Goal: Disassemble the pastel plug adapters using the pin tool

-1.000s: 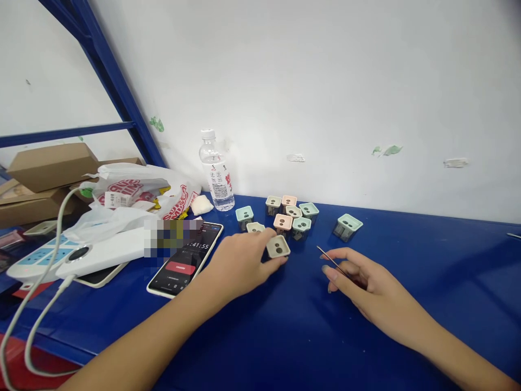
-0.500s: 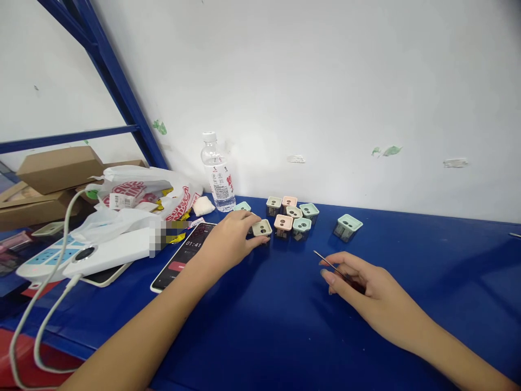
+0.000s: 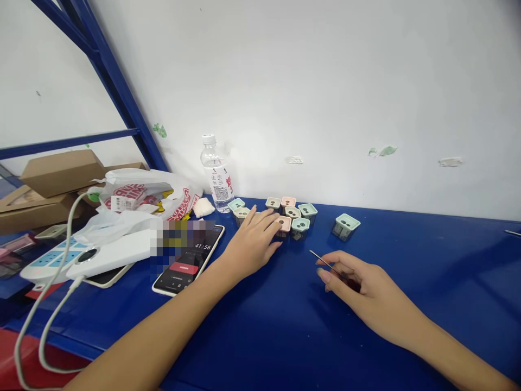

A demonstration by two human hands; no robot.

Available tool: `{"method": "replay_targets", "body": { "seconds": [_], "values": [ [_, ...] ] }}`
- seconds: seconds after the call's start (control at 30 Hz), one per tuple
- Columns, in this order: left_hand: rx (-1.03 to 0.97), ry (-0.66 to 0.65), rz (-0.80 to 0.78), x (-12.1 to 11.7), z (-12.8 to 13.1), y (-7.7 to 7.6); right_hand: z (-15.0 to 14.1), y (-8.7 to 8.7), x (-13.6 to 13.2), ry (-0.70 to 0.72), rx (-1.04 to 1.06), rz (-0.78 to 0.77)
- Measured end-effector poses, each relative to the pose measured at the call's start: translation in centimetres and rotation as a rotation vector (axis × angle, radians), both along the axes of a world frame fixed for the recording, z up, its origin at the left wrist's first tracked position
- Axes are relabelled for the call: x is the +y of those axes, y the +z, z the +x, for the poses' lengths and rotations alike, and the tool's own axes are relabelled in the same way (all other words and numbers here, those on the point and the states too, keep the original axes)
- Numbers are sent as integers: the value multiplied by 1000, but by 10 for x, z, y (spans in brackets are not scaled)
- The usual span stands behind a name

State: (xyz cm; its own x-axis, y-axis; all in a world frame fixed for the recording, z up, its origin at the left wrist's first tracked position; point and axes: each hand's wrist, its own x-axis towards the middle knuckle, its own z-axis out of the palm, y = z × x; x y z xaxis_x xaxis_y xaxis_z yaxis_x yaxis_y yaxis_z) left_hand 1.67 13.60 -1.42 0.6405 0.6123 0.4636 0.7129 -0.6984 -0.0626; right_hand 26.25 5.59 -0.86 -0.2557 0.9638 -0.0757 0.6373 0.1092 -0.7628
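A cluster of small square plastic parts in beige, pink and mint (image 3: 291, 213) sits on the blue table (image 3: 285, 326) near the wall. My left hand (image 3: 252, 241) lies over the cluster's left side, fingers stretched out and touching the pink part (image 3: 284, 223); whether a part lies under the palm is hidden. One mint part (image 3: 345, 225) stands apart to the right. My right hand (image 3: 358, 288) rests on the table, fingers curled round thin metal tweezers (image 3: 323, 260) that point up and left.
A phone (image 3: 187, 260) showing a timer lies left of my left hand. A water bottle (image 3: 216, 176) stands by the wall. Further left are a white power strip (image 3: 61, 258) with a cable, plastic bags (image 3: 138, 195) and cardboard boxes (image 3: 57, 174).
My left hand carried a beige part from the front of the table back left, then slid right over the cluster with fingers stretched. My right hand barely moved.
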Motion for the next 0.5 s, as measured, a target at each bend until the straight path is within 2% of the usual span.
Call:
{"method": "replay_targets", "body": {
  "seconds": [0.13, 0.2, 0.3, 0.4, 0.5],
  "values": [
    [-53, -47, 27, 2, 4, -3, -1, -1, 0, 4, -3, 28],
    [-67, -83, 32, 2, 3, -1, -1, -1, 1, 7, -10, 55],
    [-107, -121, -41, -6, 3, 7, 1, -3, 0, -28, -20, 131],
    [-274, -150, -229, -21, 10, 13, 4, -8, -2, -84, -51, 298],
    [-525, -271, -556, -37, 21, 14, 6, -16, -4, -34, -114, 452]
  ]
}}
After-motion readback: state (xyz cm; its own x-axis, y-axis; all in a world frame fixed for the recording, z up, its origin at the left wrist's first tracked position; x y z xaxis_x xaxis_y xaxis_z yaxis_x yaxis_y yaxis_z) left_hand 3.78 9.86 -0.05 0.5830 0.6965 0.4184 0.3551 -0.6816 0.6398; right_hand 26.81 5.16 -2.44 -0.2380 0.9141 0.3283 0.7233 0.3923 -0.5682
